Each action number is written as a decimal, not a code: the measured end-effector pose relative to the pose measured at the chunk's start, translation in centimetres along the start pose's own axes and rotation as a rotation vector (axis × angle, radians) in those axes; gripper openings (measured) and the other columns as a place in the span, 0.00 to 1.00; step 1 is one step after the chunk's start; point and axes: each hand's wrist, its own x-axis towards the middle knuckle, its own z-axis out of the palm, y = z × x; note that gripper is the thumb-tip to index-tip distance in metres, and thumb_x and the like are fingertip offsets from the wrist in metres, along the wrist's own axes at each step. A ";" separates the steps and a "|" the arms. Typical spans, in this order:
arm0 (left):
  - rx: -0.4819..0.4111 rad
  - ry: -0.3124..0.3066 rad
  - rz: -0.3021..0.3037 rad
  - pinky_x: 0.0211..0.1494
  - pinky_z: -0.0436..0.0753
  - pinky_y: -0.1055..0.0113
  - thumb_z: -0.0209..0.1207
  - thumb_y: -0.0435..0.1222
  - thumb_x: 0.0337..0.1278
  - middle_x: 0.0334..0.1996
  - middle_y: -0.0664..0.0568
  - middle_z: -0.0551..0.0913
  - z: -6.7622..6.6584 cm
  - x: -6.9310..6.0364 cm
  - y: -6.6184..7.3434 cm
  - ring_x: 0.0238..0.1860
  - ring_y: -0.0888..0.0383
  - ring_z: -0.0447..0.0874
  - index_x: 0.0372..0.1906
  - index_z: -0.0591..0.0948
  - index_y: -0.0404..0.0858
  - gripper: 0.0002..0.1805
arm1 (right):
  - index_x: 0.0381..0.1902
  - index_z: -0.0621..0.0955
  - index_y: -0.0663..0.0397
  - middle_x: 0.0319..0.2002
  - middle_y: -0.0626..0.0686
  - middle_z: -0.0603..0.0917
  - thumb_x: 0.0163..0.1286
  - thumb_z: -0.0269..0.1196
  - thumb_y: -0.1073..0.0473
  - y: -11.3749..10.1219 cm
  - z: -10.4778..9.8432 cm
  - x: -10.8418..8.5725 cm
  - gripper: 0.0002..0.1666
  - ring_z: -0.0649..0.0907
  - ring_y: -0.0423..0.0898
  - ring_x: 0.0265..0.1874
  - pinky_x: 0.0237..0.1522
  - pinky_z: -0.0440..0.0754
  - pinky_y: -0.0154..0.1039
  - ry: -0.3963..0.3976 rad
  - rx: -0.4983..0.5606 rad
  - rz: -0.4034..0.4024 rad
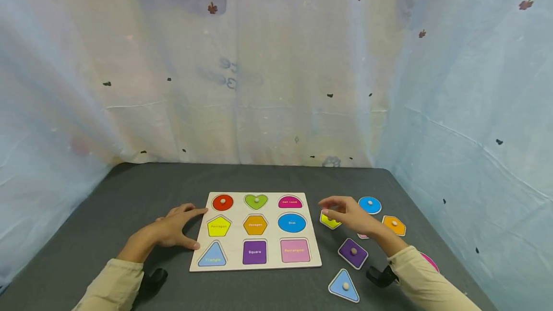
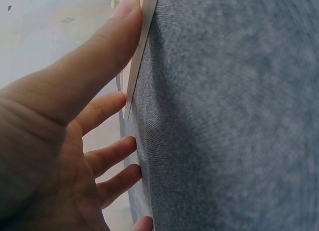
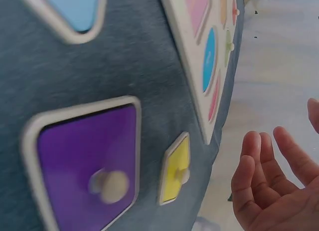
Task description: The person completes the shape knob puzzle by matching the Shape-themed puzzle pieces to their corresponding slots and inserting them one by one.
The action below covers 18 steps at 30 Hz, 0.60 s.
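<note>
A wooden shape puzzle board (image 1: 233,253) lies on the table. Its red circle piece (image 1: 219,202) and green heart piece (image 1: 250,199) sit in their recesses with knobs up; the other recesses show printed shapes. My left hand (image 1: 174,229) touches the board's left edge with thumb (image 2: 94,56) and forefinger, fingers spread. Above the yellow pentagon piece (image 1: 329,222), right of the board, my right hand (image 1: 352,214) hovers with loosely bent fingers (image 3: 266,176) and holds nothing. In the right wrist view the yellow pentagon piece (image 3: 172,186) lies apart from the hand.
Loose knobbed pieces lie right of the board: a purple square (image 1: 345,254), a light blue triangle (image 1: 339,290), a blue oval (image 1: 376,209), an orange hexagon (image 1: 399,228). Pink pieces show partly under the right arm. A patterned curtain (image 1: 276,85) surrounds the grey table (image 1: 164,181).
</note>
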 end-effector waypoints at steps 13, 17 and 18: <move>0.000 -0.002 0.002 0.60 0.54 0.15 0.79 0.55 0.37 0.71 0.32 0.62 -0.1 -0.1 0.3 0.68 0.29 0.60 0.77 0.65 0.46 0.57 | 0.62 0.77 0.69 0.56 0.68 0.83 0.77 0.59 0.58 1.6 -0.6 -2.8 0.23 0.85 0.54 0.44 0.45 0.84 0.33 0.025 -0.020 -0.006; 0.007 -0.003 -0.001 0.60 0.54 0.15 0.79 0.55 0.37 0.71 0.33 0.62 -0.1 -0.1 0.3 0.68 0.29 0.60 0.77 0.65 0.46 0.57 | 0.62 0.77 0.69 0.56 0.69 0.82 0.77 0.59 0.58 1.7 -1.1 -4.0 0.23 0.85 0.52 0.44 0.43 0.83 0.32 0.048 -0.044 -0.002; 0.007 -0.003 -0.002 0.60 0.54 0.15 0.79 0.55 0.37 0.71 0.33 0.62 -0.1 -0.1 0.3 0.68 0.29 0.60 0.77 0.65 0.46 0.57 | 0.62 0.77 0.70 0.56 0.69 0.82 0.77 0.59 0.58 1.8 -1.2 -4.2 0.23 0.85 0.51 0.44 0.43 0.84 0.34 0.051 -0.040 0.001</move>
